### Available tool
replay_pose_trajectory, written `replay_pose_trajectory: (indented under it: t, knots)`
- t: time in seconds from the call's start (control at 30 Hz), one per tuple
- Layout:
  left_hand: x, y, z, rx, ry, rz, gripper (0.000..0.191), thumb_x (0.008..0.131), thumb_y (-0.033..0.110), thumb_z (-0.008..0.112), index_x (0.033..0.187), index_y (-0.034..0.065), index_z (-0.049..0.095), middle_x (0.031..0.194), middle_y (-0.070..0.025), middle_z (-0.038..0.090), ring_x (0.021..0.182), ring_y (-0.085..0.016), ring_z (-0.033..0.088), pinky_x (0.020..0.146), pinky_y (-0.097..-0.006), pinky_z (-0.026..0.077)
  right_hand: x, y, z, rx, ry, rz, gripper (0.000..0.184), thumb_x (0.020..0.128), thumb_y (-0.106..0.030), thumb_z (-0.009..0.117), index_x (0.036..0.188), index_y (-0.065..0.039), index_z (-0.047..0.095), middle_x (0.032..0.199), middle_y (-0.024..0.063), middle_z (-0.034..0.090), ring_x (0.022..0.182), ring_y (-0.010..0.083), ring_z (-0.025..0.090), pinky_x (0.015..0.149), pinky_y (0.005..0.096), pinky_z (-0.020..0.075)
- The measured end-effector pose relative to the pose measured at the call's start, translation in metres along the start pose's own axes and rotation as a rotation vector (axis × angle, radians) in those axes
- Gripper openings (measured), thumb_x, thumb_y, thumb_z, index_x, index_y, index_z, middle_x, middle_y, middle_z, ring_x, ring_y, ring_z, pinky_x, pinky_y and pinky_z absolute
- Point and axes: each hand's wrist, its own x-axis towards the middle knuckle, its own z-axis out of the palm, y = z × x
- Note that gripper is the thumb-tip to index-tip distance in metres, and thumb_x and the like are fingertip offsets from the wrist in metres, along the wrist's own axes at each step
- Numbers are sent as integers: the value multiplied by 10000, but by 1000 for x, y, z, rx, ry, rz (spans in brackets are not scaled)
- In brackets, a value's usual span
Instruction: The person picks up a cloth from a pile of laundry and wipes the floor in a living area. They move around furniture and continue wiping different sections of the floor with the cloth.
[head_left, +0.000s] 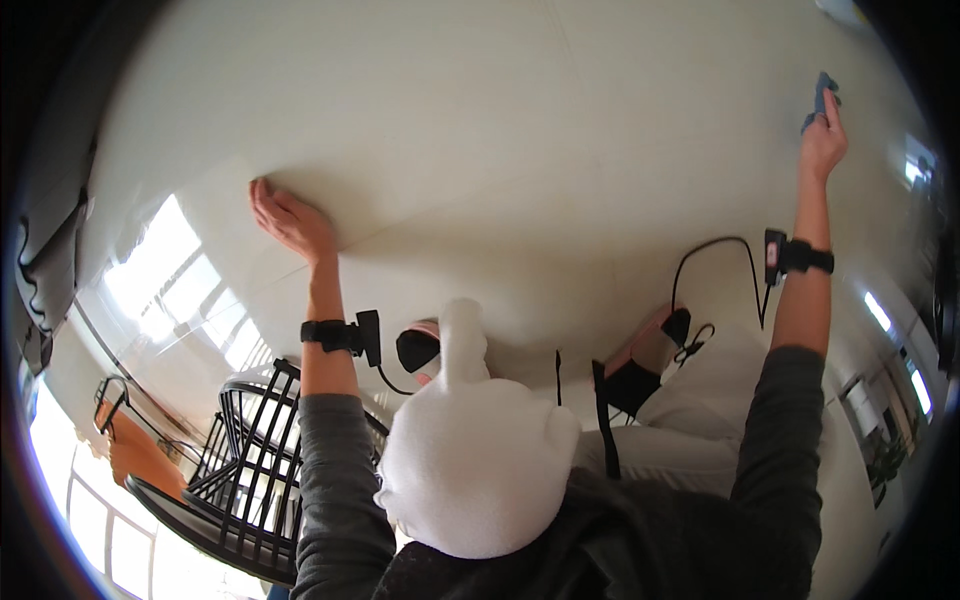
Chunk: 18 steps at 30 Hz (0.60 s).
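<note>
My right hand (825, 142) is stretched out at the far right, low over the glossy light tiled floor (525, 112). A blue-grey cloth (823, 101) is bunched under its fingers, the index finger extended along it. At the left, my left hand (292, 223) is palm down at the floor, bare, with its fingers lightly bent. Whether that palm bears on the tiles cannot be made out. A black strapped device (780, 253) sits on the right forearm with a cable, and a similar one (345, 335) on the left.
A black spindle-back chair (259, 457) stands by my left arm, an orange item (139, 450) beyond it. A white fleecy object (480, 465) blocks the lower middle. My slippered feet (641, 367) are below. Dark grey furniture (56, 240) edges the left; a white object (841, 10) shows top right.
</note>
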Motion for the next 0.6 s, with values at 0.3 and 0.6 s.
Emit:
replay_pose_trajectory:
  t: [0.3,0.6]
  knots:
    - [-2,8,-2,-67,19,-89,340,1001,160,375,1256,0,534,1385,-152,491,1304,-343,408,1078,-441,326,-281,-323,134,645,-762,-719,405,966,-32,453,1367,-45,517,1442,97,465,1382,293,373,1140,401,326]
    - [-3,3,-7,-114,53,-145,346,985,122,376,1275,-7,516,1344,-182,512,1256,-356,449,1049,-438,355,-332,-392,192,461,-598,-1270,373,852,-131,551,1202,-38,637,1334,42,567,1326,280,428,1080,386,398]
